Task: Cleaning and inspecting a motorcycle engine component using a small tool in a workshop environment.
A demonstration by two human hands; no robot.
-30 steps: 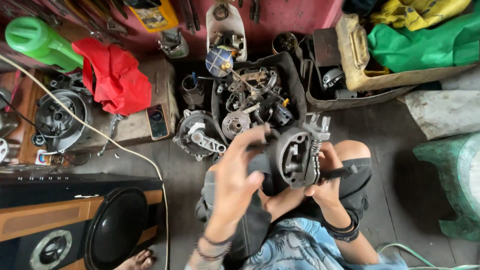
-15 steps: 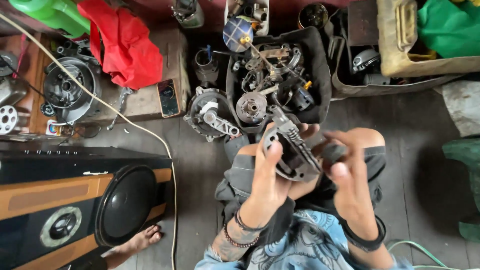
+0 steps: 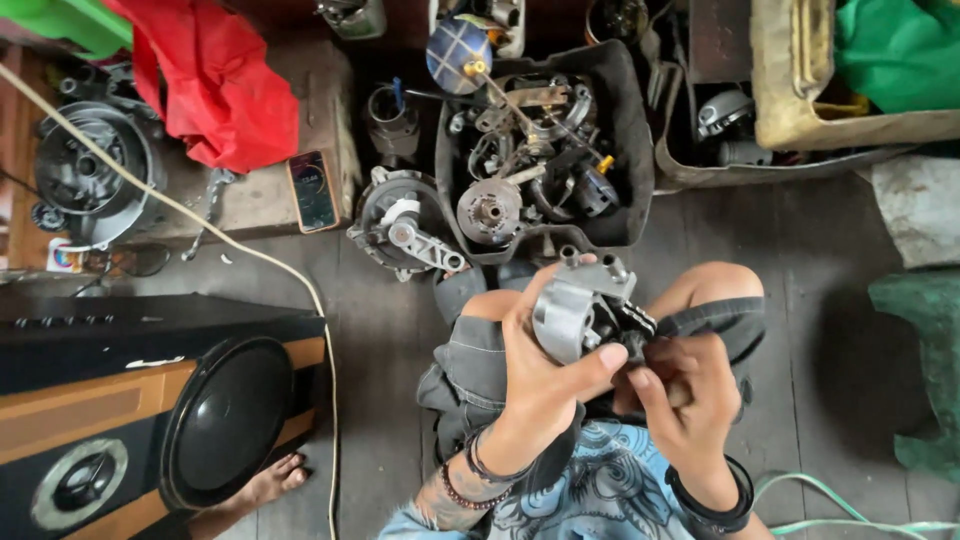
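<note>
Both hands are on a grey metal engine part (image 3: 585,315) held over the lap; the left hand (image 3: 540,375) has its fingers wrapped round the casing, thumb pressed on the near edge; the right hand (image 3: 680,385) pinches the black bit sticking out of its side; looks to me like the inspect-and-fiddle stage, and the next move probably wants a firm left grip while the right works that small piece; all this is on a worn plank floor (image 3: 400,330); ahead sits a black tray (image 3: 640,150) full of greasy parts, a round engine cover (image 3: 400,225), a phone (image 3: 312,190), a red cloth (image 3: 215,85); big speaker (image 3: 160,420) off to the left.
</note>
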